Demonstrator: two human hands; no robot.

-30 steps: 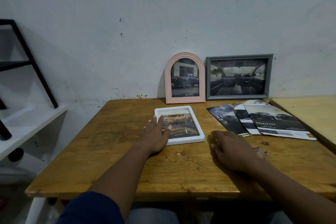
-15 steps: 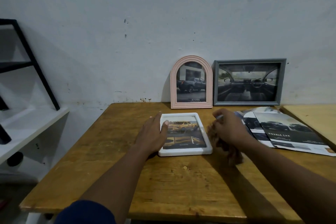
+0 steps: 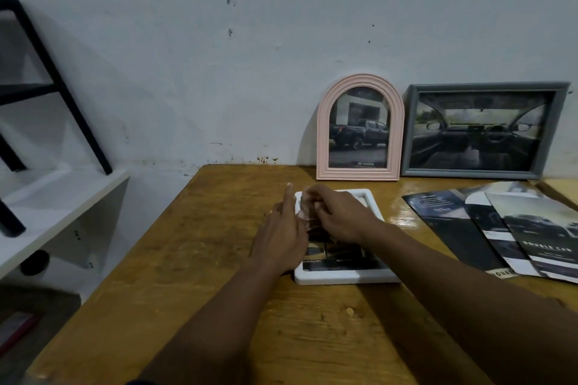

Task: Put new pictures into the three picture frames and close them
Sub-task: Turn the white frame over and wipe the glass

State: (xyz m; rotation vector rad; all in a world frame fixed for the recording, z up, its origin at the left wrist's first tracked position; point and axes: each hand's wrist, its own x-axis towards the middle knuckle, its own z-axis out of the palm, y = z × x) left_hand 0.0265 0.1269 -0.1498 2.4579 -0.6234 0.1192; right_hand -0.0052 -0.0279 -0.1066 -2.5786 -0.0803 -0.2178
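Found the white frame (image 3: pixel 344 277) lying flat and face up near the middle of the tabletop (image 3: pixel 187 259), with a dark printed picture (image 3: pixel 341 255) showing in its lower half and both hands covering the upper half. Saw two more frames behind it, upright against the wall: an arched pink frame (image 3: pixel 322 134) holding a dark pickup photo, and just beside it on the right a grey frame (image 3: pixel 488 87) holding a car interior. Noted brochures (image 3: pixel 506 228) fanned out and overlapping to the right of the white frame, apart from it. Found bare wood left of the white frame and in front of it, up to the near edge, and past the left edge a white shelf (image 3: pixel 62 197) with a black rack (image 3: pixel 62 87) on it. Saw the left hand (image 3: pixel 281 234) palm down along the white frame's left rim, fingers straight and released, index stretched forward, grasping nothing. Saw the right hand (image 3: pixel 341 216) reaching across above the frame, knuckles up, fingers curled toward the left hand, with a brownish blur at the fingertips. Could not tell whether it grasped anything. Noted both forearms stretched forward from the near edge.
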